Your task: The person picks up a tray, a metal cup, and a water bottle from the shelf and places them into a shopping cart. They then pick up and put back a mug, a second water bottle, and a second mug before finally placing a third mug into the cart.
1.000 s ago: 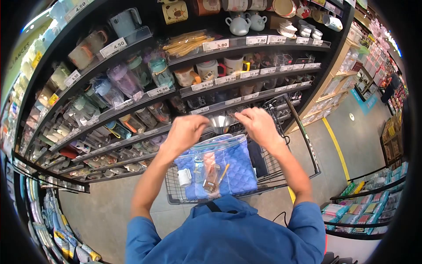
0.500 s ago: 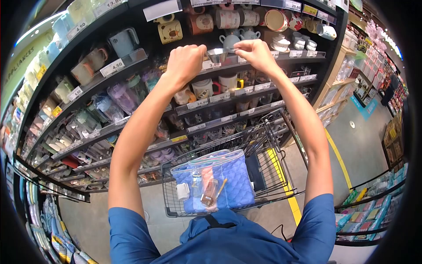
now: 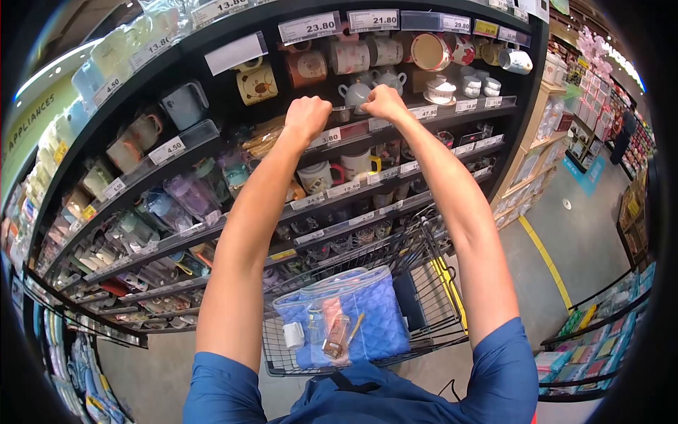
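Note:
Both my arms reach forward to a shelf of mugs and teapots. My left hand [image 3: 308,116] is closed, its fingertips turned away from view. To its right, my right hand [image 3: 386,104] has its fingers pinched together. Between them sits a small shiny metal cup-shaped piece [image 3: 342,115], mostly hidden; both hands appear to grip its sides. Just behind my hands stand a pale grey-blue teapot [image 3: 355,94] and a second teapot [image 3: 390,82]. A yellow bear-faced mug [image 3: 258,85] and a brown mug [image 3: 307,68] are at the back left.
Below me a wire shopping cart [image 3: 277,360] holds a blue quilted bag [image 3: 381,311], a white item [image 3: 294,336] and a brown packaged item [image 3: 337,338]. Mugs [image 3: 314,177] fill the lower shelf. An aisle floor with a yellow line [image 3: 544,258] runs at the right.
My hands have lowered slightly and moved closer to the shelf, with the metal piece between them. The view has shifted, so the shelf's upper price tags show more.

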A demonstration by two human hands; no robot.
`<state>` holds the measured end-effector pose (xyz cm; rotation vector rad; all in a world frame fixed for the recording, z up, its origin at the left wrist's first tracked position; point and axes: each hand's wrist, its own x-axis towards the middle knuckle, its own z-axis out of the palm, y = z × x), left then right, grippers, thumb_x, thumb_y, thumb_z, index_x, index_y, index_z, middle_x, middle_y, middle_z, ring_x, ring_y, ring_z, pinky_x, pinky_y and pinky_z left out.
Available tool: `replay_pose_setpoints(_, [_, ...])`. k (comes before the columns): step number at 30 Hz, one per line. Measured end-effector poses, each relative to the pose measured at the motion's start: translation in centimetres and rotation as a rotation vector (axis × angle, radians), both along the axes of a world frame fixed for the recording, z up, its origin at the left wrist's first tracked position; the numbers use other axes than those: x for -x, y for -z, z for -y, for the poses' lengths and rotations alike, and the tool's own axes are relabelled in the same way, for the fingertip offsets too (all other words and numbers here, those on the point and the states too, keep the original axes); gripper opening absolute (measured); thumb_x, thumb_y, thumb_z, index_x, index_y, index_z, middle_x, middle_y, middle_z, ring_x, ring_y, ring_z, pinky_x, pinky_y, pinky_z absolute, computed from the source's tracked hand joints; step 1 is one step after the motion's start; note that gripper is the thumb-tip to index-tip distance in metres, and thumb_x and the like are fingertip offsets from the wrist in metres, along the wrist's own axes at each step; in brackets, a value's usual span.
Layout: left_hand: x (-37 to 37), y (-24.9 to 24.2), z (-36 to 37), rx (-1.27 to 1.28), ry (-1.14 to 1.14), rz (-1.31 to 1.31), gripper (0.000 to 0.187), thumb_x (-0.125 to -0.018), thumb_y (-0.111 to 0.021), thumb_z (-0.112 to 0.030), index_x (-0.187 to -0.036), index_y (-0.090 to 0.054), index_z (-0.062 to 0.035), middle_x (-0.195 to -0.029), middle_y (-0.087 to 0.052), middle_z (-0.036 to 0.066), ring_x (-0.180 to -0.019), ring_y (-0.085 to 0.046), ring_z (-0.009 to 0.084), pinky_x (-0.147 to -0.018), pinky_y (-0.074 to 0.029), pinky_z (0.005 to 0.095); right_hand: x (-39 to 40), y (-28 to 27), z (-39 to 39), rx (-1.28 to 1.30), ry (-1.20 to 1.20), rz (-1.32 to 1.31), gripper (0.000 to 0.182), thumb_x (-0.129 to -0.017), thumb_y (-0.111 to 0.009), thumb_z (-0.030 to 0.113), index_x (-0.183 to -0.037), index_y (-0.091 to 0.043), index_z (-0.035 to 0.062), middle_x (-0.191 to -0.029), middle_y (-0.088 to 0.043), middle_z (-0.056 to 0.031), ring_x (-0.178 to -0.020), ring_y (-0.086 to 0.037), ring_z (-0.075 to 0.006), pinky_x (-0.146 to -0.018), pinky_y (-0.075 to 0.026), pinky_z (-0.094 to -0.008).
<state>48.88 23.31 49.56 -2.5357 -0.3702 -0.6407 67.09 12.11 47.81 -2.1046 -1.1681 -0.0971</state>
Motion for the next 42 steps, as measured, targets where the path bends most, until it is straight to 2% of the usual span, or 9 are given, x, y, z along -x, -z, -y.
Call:
replay_pose_setpoints(15, [0.4, 1.2, -2.4, 0.435, -0.051, 0.086, 0.027, -0.072, -0.059, -0.008, -0.097, -0.069, -0.0076, -0.092, -0.068, 0.017, -0.091, -0.065, 0.0357, -0.084, -0.052, 0.0429, 0.3, 1.1, -0.5, 0.133, 0.075, 0.192, 0.027, -0.067, -0.067, 0.022, -0.085, -0.07, 0.0014, -0.093, -0.067, -0.0217, -0.095, -0.064, -0.0362, -0.081, -0.052, -0.044])
replay_pose_setpoints(17, [1.5, 0.6, -1.6, 0.388, -0.044, 0.089, 0.024, -0.074, -0.06, -0.012, -0.095, -0.068, -0.0072, -0.093, -0.066, 0.019, -0.089, -0.064, 0.0356, -0.078, -0.051, 0.0453, 1.0, 0.9, 0.6, 0.031, 0.038, 0.221, 0.028, -0.066, -0.067, 0.023, -0.082, -0.068, 0.0003, -0.089, -0.066, -0.0221, -0.09, -0.065, -0.0376, -0.079, -0.052, -0.0458])
replay_pose_setpoints(19, [4.4, 0.8, 0.4, 0.313, 0.3, 0.331, 0.019, -0.084, -0.06, -0.016, -0.098, -0.067, -0.005, -0.094, -0.067, 0.017, -0.087, -0.065, 0.0316, -0.076, -0.051, 0.038, 2.6, 0.2, 2.6, -0.005, 0.024, 0.215, 0.029, -0.067, -0.066, 0.023, -0.084, -0.067, -0.0004, -0.087, -0.066, -0.0223, -0.087, -0.065, -0.0381, -0.078, -0.052, -0.0462])
replay_pose_setpoints(22, [10.7, 2.6, 6.2, 0.451, 0.44, 0.542, 0.014, -0.088, -0.059, -0.002, -0.099, -0.066, 0.0015, -0.093, -0.068, 0.012, -0.081, -0.065, 0.0207, -0.075, -0.05, 0.0291, 6.2, 2.1, 7.2, -0.641, -0.146, 0.251, 0.024, -0.074, -0.06, 0.017, -0.088, -0.067, 0.0, -0.086, -0.065, -0.0222, -0.088, -0.064, -0.0372, -0.079, -0.05, -0.0438])
replay_pose_setpoints(27, [22.2, 18.0, 11.9, 0.665, 0.339, 0.444, 0.004, -0.084, -0.06, 0.0, -0.083, -0.063, 0.001, -0.079, -0.064, 0.014, -0.069, -0.061, 0.0284, -0.063, -0.048, 0.0354, 11.8, 13.6, 15.8, -0.367, -0.575, -0.161, 0.015, -0.076, -0.06, 0.016, -0.078, -0.064, 0.0017, -0.074, -0.064, -0.0149, -0.068, -0.064, -0.029, -0.062, -0.049, -0.0379])
replay_pose_setpoints(31, [33.5, 42.7, 15.2, 1.167, -0.066, -0.01, 0.018, -0.077, -0.066, -0.009, -0.092, -0.066, -0.0002, -0.089, -0.066, 0.018, -0.078, -0.064, 0.0332, -0.072, -0.05, 0.0393, 16.2, 35.1, 21.1, 0.606, -0.559, -0.113, 0.031, -0.076, -0.064, 0.027, -0.096, -0.063, 0.0033, -0.088, -0.064, -0.019, -0.084, -0.063, -0.0359, -0.071, -0.05, -0.0473])
replay_pose_setpoints(33, [35.8, 46.4, 17.3, 1.251, -0.184, -0.067, 0.023, -0.076, -0.068, -0.013, -0.095, -0.066, 0.0, -0.092, -0.066, 0.02, -0.083, -0.064, 0.0347, -0.075, -0.05, 0.0407, 20.0, 39.7, 22.5, 0.813, -0.647, -0.215, 0.049, -0.079, -0.064, 0.037, -0.117, -0.058, 0.0065, -0.111, -0.062, -0.0169, -0.102, -0.059, -0.0347, -0.087, -0.048, -0.0442])
replay_pose_setpoints(37, [39.4, 52.6, 20.5, 1.33, -0.353, -0.208, 0.043, -0.074, -0.07, -0.023, -0.106, -0.062, 0.0036, -0.105, -0.062, 0.025, -0.099, -0.059, 0.0407, -0.089, -0.046, 0.0473, 26.0, 43.9, 23.2, 1.04, -0.636, -0.48, 0.063, -0.081, -0.062, 0.047, -0.127, -0.053, 0.0057, -0.127, -0.056, -0.0179, -0.117, -0.052, -0.0346, -0.097, -0.043, -0.0436])
replay_pose_setpoints(42, [39.9, 55.9, 20.5, 1.362, -0.48, -0.166, 0.065, -0.073, -0.073, -0.033, -0.121, -0.052, 0.0045, -0.117, -0.056, 0.028, -0.108, -0.054, 0.0429, -0.095, -0.043, 0.0464, 30.2, 54.0, 24.3, 0.842, -0.412, -0.445, 0.066, -0.08, -0.064, 0.047, -0.126, -0.053, -0.0001, -0.122, -0.058, -0.0229, -0.115, -0.054, -0.0374, -0.098, -0.043, -0.0426])
